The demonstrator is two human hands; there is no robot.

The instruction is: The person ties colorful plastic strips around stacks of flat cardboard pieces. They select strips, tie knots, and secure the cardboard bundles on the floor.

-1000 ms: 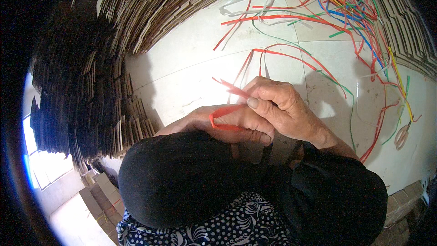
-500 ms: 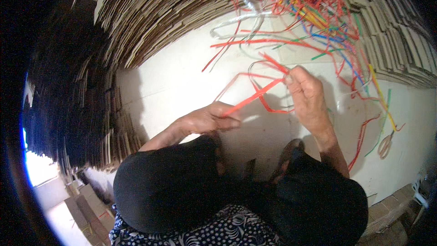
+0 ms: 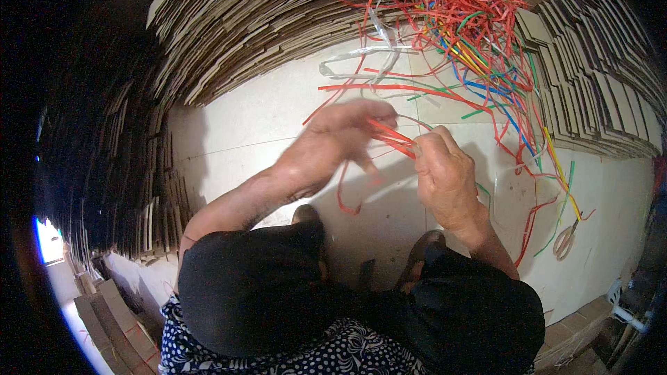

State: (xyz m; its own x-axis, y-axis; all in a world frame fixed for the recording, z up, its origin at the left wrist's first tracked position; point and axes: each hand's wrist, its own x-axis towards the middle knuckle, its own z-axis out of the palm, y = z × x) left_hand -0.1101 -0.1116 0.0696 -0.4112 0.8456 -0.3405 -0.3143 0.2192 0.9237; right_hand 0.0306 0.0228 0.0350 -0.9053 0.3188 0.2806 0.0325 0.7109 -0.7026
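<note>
Red plastic strap [image 3: 389, 137] at frame centre, strung between both hands above the pale tiled floor [image 3: 236, 132]. Left hand [image 3: 333, 140] blurred, fingers curled loosely about the strap's left end; the grip itself cannot be made out clearly. Right hand [image 3: 442, 175] just right of centre, clenched, thumb and fingers pinching the strap's right end. One red loop [image 3: 345, 198] hangs below the left hand, clear of the floor or just above it; cannot tell which.

Upper right of frame: tangled heap of plastic straps [image 3: 462, 17], mostly red, with green, blue, yellow and a few clear ones. Loose strands trail from it down the right side toward the lower right.

Stacked flattened cardboard sheets [image 3: 229, 24] curve along the upper left and left edge; a second stack [image 3: 597, 76] along the upper right edge.

Bottom of frame: person's dark-clad knees [image 3: 264, 292], spotted dark fabric between them. Two feet in sandals show on the floor between the knees and the hands.
</note>
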